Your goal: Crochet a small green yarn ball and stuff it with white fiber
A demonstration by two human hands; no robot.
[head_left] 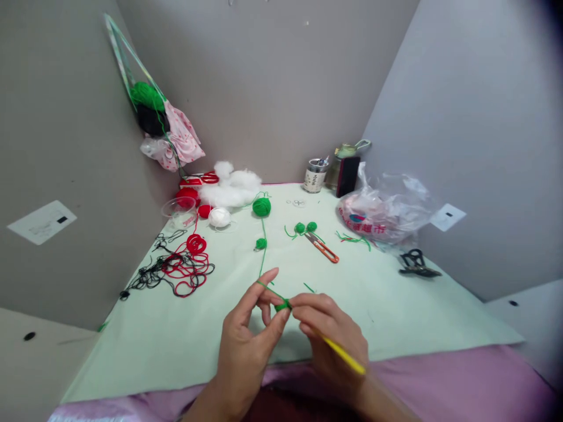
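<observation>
My left hand (248, 337) pinches a small green crochet piece (282, 305) between thumb and middle finger, with the green yarn strand (263, 258) running over its raised index finger. My right hand (332, 337) grips a yellow crochet hook (345, 356) whose tip meets the green piece. The strand leads back across the pale green mat (396, 316) to a green yarn ball (261, 206). Both hands hover just above the mat near its front edge.
Red and black yarn tangles (180, 269) lie at left. Small green crochet balls (305, 227), orange thread snips (324, 248), white stuffing (231, 190), a plastic bag (382, 214), black scissors (416, 264) and a tin cup (315, 176) sit farther back. Grey walls enclose the desk.
</observation>
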